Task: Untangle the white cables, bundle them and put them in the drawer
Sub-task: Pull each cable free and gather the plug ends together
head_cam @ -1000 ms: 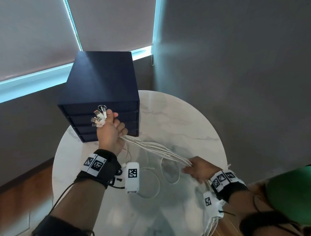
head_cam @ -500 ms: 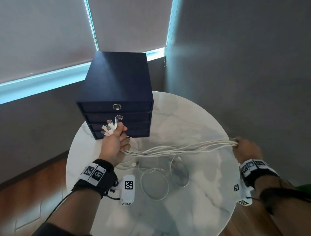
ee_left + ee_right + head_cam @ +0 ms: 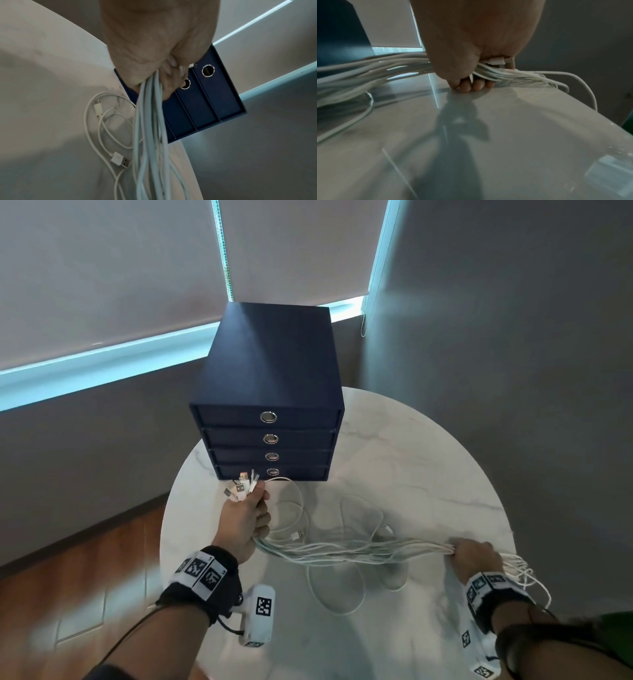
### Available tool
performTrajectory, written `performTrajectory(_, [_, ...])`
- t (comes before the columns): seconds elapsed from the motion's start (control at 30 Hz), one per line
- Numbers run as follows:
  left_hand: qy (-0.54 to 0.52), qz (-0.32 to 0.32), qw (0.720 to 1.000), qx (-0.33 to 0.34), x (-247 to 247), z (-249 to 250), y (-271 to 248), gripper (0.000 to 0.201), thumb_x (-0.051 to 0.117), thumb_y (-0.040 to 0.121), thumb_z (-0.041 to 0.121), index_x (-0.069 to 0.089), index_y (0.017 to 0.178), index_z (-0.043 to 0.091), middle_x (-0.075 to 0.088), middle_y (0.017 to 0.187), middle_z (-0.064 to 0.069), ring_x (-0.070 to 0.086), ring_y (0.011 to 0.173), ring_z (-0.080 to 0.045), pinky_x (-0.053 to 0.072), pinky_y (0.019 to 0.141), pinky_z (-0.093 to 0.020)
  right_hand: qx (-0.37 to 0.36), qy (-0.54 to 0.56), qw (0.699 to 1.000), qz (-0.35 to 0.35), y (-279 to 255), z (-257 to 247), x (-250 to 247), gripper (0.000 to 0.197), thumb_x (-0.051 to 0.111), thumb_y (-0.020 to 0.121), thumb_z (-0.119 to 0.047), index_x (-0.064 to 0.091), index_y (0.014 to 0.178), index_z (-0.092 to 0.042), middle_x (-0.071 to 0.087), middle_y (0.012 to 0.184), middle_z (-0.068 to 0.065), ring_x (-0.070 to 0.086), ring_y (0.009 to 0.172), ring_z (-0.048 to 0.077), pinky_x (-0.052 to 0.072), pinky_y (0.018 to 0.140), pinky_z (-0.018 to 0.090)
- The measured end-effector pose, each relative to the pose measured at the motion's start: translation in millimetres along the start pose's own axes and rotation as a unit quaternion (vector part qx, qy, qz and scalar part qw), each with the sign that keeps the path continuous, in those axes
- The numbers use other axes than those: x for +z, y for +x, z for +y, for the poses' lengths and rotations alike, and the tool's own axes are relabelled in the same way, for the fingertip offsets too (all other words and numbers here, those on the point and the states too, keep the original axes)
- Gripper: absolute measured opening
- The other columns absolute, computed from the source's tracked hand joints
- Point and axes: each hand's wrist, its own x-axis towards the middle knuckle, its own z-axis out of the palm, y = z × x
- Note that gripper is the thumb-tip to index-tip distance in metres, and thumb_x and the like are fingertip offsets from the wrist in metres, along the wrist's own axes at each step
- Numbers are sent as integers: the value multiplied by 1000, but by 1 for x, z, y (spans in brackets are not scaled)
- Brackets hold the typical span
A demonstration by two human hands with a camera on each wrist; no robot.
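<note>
Head view: left hand (image 3: pixel 244 520) fists cables (image 3: pixel 352 551) at plug ends, plugs pointing 12 toward drawers (image 3: pixel 267 436); right hand (image 3: pixel 476 556) grips far end; bundle runs 9-to-3 above table (image 3: pixel 428 446).

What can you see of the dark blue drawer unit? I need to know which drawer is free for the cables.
The dark blue drawer unit is a matte, box-shaped cabinet standing upright at the far side of the round marble table. It has four stacked shallow drawers, each with a round metal ring pull. All four look closed. The left hand, holding cable plugs, is raised just in front of the lowest drawer; contact cannot be told.
</note>
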Motion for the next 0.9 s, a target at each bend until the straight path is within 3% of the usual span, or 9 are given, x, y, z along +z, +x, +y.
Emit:
performTrajectory(0.2, [-24,15,1000,-13,-7,-4,3,47,58,101,33,35,60,24,23,53,6,16,41,-7,12,39,-18,-30,3,1000,8,-4,-29,-1,28,43,89,-31,58,113,-31,57,122,1,54,111,28,43,95,38])
performTrajectory(0.43, [-19,6,999,-31,-15,-3,17,45,59,100,32,35,63,24,26,54,6,18,42,-8,12,41,-20,-35,19,999,-22,-20,-57,0,30,34,96,-24,44,124,-26,45,131,5,50,116,27,43,96,39])
performTrajectory(0.57, [12,0,999,-31,-21,-8,24,42,60,99,27,37,65,24,29,51,6,20,40,-8,15,39,-19,-43,-17,995,-88,-30,-71,-25,43,56,82,-31,44,124,-30,46,132,1,48,120,26,43,96,40])
performTrajectory(0.7, [53,11,997,-46,-32,-23,27,37,64,97,26,41,68,24,30,56,3,22,44,-12,16,45,-24,-112,77,972,-191,-38,-110,-78,68,74,62,-42,45,122,-39,46,129,-2,46,123,27,43,102,40])
performTrajectory(0.77, [58,18,997,-51,-38,-29,27,36,67,95,23,43,68,24,30,55,3,22,44,-12,16,45,-24,-149,154,966,-147,-42,-139,-92,62,72,69,-47,49,125,-39,47,128,-4,46,122,23,42,104,39])
performTrajectory(0.83, [65,23,996,-53,-41,-34,25,35,69,93,21,44,69,24,32,52,5,24,41,-11,17,42,-21,-205,238,947,-67,-47,-171,-92,37,65,82,-30,61,119,-27,56,121,1,55,114,24,45,99,33])
performTrajectory(0.9, [69,31,996,-53,-42,-37,22,35,70,93,20,45,69,23,34,49,7,26,39,-10,19,41,-20,-273,229,933,-46,-53,-204,-86,24,55,89,-14,68,109,-17,61,114,6,61,105,26,46,91,27])
